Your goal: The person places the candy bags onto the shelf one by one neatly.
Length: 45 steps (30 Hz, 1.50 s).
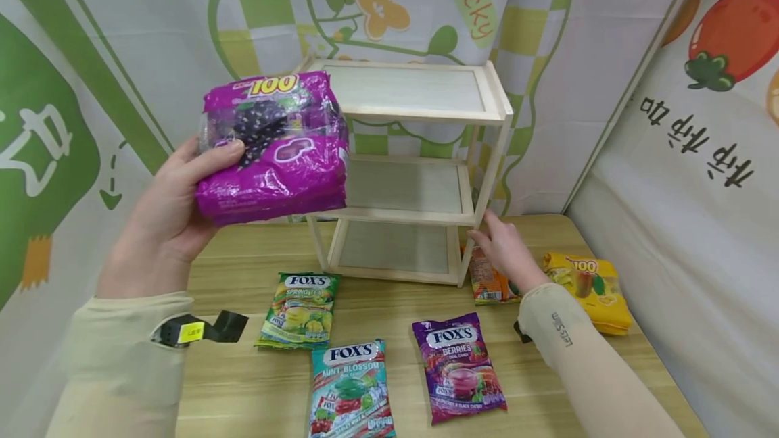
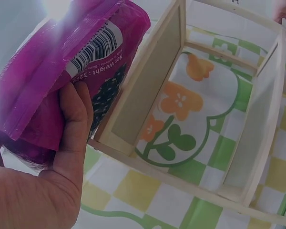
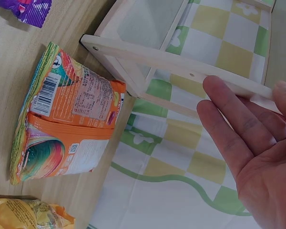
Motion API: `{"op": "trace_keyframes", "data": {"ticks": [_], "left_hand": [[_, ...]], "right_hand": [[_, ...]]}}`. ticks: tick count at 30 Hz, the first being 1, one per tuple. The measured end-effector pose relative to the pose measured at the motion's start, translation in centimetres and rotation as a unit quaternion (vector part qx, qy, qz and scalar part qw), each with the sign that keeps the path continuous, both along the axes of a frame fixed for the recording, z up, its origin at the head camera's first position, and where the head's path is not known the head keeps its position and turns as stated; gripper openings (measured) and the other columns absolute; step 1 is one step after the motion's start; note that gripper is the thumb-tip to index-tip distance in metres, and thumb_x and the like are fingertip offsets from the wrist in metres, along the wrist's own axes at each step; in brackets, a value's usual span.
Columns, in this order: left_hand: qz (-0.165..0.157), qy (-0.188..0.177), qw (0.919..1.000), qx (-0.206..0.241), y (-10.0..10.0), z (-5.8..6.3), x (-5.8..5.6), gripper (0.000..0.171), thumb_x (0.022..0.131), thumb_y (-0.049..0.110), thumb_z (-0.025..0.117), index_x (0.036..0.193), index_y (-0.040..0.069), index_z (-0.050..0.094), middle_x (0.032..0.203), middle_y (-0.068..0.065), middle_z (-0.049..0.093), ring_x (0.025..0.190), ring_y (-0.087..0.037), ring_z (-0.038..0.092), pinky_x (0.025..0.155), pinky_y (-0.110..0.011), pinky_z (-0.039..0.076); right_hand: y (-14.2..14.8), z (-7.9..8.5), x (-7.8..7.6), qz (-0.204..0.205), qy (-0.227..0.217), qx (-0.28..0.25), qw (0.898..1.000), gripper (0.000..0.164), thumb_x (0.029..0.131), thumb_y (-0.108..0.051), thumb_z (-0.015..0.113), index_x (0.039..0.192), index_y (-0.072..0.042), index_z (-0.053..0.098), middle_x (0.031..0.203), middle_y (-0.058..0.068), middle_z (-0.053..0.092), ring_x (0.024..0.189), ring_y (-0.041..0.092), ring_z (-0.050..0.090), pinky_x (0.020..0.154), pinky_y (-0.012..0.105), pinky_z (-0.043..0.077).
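Observation:
My left hand point(image 1: 167, 208) grips a purple candy bag point(image 1: 274, 181) marked "100", lifted left of a white wooden three-tier shelf point(image 1: 420, 117). The thumb lies over the bag's front; in the left wrist view, fingers point(image 2: 76, 124) press its barcoded side. My right hand point(image 1: 508, 255) is at the shelf's right front post point(image 1: 487, 174). In the right wrist view, the thumb and a finger pinch that post point(image 3: 181, 69), while other fingers extend beside it. All three shelf boards carry nothing.
On the wooden table lie a green Fox's bag point(image 1: 301, 313), a teal Fox's bag point(image 1: 353, 391) and a purple Fox's bag point(image 1: 459, 370). An orange packet point(image 3: 71, 114) and a yellow "100" bag point(image 1: 590, 293) lie right of the shelf. Printed cloth walls point(image 1: 663, 154) surround the table.

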State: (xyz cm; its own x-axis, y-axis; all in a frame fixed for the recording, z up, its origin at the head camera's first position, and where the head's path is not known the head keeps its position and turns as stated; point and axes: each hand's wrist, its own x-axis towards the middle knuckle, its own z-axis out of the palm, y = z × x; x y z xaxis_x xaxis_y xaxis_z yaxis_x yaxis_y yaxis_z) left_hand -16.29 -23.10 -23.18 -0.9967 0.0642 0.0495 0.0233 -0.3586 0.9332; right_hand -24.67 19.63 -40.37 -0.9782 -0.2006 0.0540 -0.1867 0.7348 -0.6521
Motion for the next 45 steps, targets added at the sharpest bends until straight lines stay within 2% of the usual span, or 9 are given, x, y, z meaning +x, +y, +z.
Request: {"op": "trace_keyframes", "data": {"ticks": [3, 9, 14, 19, 23, 28, 35, 45], "left_hand": [[0.001, 0.001, 1.0000, -0.007, 0.2, 0.1, -0.1, 0.071, 0.099, 0.022, 0.068, 0.157, 0.027, 0.028, 0.150, -0.009, 0.039, 0.119, -0.022, 0.064, 0.091, -0.035, 0.062], [-0.003, 0.008, 1.0000, 0.000, 0.6, 0.3, -0.3, 0.069, 0.099, 0.020, 0.069, 0.156, 0.025, 0.030, 0.150, -0.010, 0.040, 0.118, -0.022, 0.064, 0.091, -0.034, 0.062], [-0.001, 0.002, 1.0000, 0.008, 0.9, 0.4, -0.5, 0.068, 0.098, 0.020, 0.070, 0.154, 0.024, 0.031, 0.150, -0.009, 0.040, 0.120, -0.022, 0.063, 0.093, -0.034, 0.061], [-0.001, -0.002, 1.0000, 0.008, 1.1, 0.6, -0.6, 0.069, 0.098, 0.021, 0.070, 0.155, 0.024, 0.031, 0.150, -0.009, 0.040, 0.120, -0.022, 0.063, 0.093, -0.034, 0.061], [-0.003, -0.003, 1.0000, 0.007, 1.3, 0.7, -0.7, 0.069, 0.098, 0.020, 0.070, 0.155, 0.024, 0.032, 0.150, -0.010, 0.040, 0.118, -0.022, 0.064, 0.092, -0.034, 0.062], [-0.001, -0.006, 1.0000, 0.004, 1.6, 0.8, -0.9, 0.069, 0.097, 0.020, 0.071, 0.154, 0.024, 0.031, 0.149, -0.010, 0.041, 0.117, -0.022, 0.064, 0.092, -0.034, 0.062], [-0.005, -0.008, 1.0000, 0.003, 2.0, 0.9, -1.1, 0.072, 0.097, 0.022, 0.071, 0.156, 0.025, 0.030, 0.149, -0.010, 0.040, 0.119, -0.022, 0.062, 0.092, -0.033, 0.061], [-0.006, -0.014, 0.9999, 0.007, 2.4, 1.2, -1.5, 0.077, 0.097, 0.025, 0.072, 0.158, 0.024, 0.026, 0.149, -0.009, 0.041, 0.122, -0.023, 0.060, 0.094, -0.032, 0.061]], "right_hand": [[0.0, 0.0, 0.0, 0.000, 0.005, 0.003, 1.000, 0.038, 0.110, -0.025, 0.049, 0.143, -0.007, 0.043, 0.097, 0.022, 0.069, 0.060, 0.020, 0.061, 0.050, 0.034, 0.051], [0.0, 0.0, 0.0, -0.003, 0.004, 0.009, 1.000, 0.038, 0.110, -0.025, 0.050, 0.142, -0.007, 0.044, 0.089, 0.018, 0.067, 0.058, 0.021, 0.059, 0.052, 0.034, 0.051], [0.0, 0.0, 0.1, -0.004, 0.003, 0.005, 1.000, 0.037, 0.110, -0.024, 0.051, 0.142, -0.007, 0.045, 0.091, 0.019, 0.069, 0.061, 0.020, 0.062, 0.052, 0.034, 0.052], [0.0, 0.0, 0.1, -0.001, 0.008, 0.001, 1.000, 0.037, 0.110, -0.025, 0.051, 0.141, -0.007, 0.045, 0.105, 0.025, 0.070, 0.077, 0.027, 0.072, 0.057, 0.034, 0.056], [0.0, 0.0, 0.2, 0.002, 0.007, -0.003, 1.000, 0.037, 0.110, -0.024, 0.050, 0.142, -0.007, 0.045, 0.115, 0.028, 0.069, 0.089, 0.033, 0.074, 0.062, 0.036, 0.060], [0.1, 0.0, 0.2, 0.003, 0.001, -0.008, 1.000, 0.036, 0.110, -0.024, 0.050, 0.142, -0.007, 0.045, 0.117, 0.029, 0.068, 0.091, 0.034, 0.074, 0.063, 0.036, 0.061], [0.0, 0.1, 0.3, -0.001, 0.006, 0.002, 1.000, 0.035, 0.110, -0.025, 0.050, 0.140, -0.008, 0.046, 0.102, 0.024, 0.071, 0.080, 0.028, 0.072, 0.054, 0.033, 0.054], [0.0, -0.1, 0.2, 0.000, 0.004, -0.013, 1.000, 0.036, 0.110, -0.023, 0.050, 0.142, -0.008, 0.044, 0.115, 0.030, 0.068, 0.091, 0.036, 0.075, 0.059, 0.034, 0.061]]}}
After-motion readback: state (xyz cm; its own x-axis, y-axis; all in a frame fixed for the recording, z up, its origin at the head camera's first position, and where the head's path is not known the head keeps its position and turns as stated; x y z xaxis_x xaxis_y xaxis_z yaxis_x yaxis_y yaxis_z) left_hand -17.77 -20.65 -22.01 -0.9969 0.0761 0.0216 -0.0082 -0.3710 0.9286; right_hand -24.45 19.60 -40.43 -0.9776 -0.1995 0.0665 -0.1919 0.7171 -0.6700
